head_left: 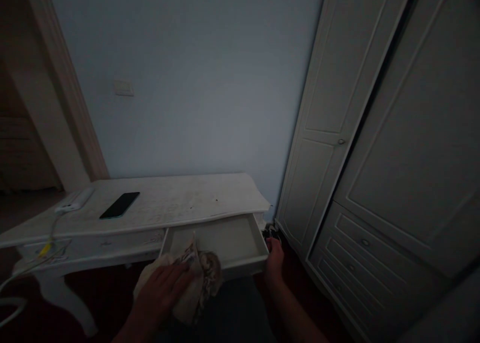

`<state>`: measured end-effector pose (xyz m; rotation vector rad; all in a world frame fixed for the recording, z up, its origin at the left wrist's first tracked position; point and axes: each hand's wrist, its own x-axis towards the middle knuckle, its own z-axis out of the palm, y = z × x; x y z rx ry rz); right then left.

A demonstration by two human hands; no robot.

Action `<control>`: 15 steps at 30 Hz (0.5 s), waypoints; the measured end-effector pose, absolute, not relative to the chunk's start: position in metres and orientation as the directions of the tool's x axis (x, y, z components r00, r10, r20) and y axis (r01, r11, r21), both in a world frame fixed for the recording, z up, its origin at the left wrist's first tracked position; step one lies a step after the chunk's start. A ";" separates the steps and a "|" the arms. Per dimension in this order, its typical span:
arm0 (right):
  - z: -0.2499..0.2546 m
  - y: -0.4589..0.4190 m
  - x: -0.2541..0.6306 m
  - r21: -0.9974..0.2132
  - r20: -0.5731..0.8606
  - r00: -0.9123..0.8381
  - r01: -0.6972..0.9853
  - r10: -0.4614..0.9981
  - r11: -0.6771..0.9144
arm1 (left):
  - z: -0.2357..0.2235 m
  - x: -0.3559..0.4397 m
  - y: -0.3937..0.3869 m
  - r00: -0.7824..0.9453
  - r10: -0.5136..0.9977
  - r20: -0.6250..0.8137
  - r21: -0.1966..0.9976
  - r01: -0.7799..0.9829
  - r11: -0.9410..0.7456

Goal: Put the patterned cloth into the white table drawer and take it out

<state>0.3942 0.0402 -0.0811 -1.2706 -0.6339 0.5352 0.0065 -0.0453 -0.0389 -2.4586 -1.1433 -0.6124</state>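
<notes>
My left hand (165, 288) is closed on a crumpled beige cloth (187, 303) with a brown patterned, ruffled part. The cloth hangs over the front left of a pulled-out drawer (228, 240). Fingers of my right hand (275, 258) are curled at the front right corner of this drawer, against its outer side. The part of the drawer's inside that shows is bare and pale; the cloth hides its front left. The drawer belongs to a white desk (172, 198) with a worn, stained top.
On the desk top lie a dark phone (120, 205) and a white power strip (77, 199), its cable with a yellow tag (45, 250) hanging at the left. A white wardrobe (318, 173) stands close on the right. Dark tangled items (270, 230) sit behind my right hand.
</notes>
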 end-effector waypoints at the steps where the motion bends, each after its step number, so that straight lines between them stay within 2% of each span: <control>1: -0.082 0.039 0.393 -0.976 0.124 0.716 -0.036 0.687 0.214 | -0.037 0.004 -0.051 0.548 0.652 0.524 -0.110 0.803 -0.586; 4: -0.082 0.038 0.387 -0.975 0.079 0.711 -0.089 0.699 0.201 | -0.034 0.002 -0.061 0.519 0.687 0.509 -0.052 0.815 -0.577; 7: -0.082 0.036 0.384 -0.973 0.069 0.709 -0.107 0.702 0.204 | -0.035 0.003 -0.060 0.532 0.690 0.491 -0.048 0.808 -0.588; 10: -0.081 0.034 0.384 -0.973 0.077 0.714 -0.099 0.696 0.210 | -0.028 0.011 -0.050 0.489 0.755 0.437 -0.022 0.845 -0.534; 13: -0.081 0.034 0.384 -0.974 0.089 0.710 -0.085 0.698 0.210 | -0.005 0.030 -0.041 0.447 0.851 0.277 0.040 0.879 -0.475; 15: -0.082 0.033 0.384 -0.976 0.091 0.706 -0.078 0.702 0.205 | 0.013 0.045 -0.036 0.413 0.903 0.114 0.047 0.906 -0.421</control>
